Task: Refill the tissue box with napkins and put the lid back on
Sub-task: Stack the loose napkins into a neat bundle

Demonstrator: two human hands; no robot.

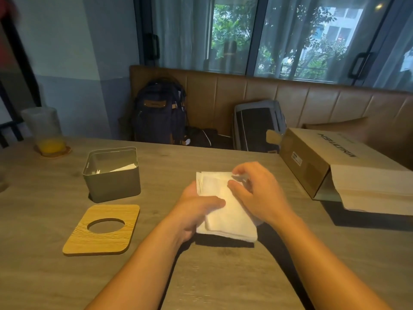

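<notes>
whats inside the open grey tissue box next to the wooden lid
A few white paper napkins lie low inside the grey square tissue box. Its near wall covers the bottom, so their number cannot be seen.

a long grey wooden table [33, 231] fills the front. at its far left corner a tall clear plastic cup [42, 128] with a little orange juice [51, 146] in the bottom stands on a round brown coaster [65, 151]. behind the table runs a brown padded bench [245, 95]. a dark blue backpack [159, 113] stands upright on it, and a grey and black bag [257, 124] leans near it. above are big windows [290, 36] with thin white curtains [178, 30], and green trees [225, 30] outside. a blue-grey wall [67, 52] is on the left.
</notes>
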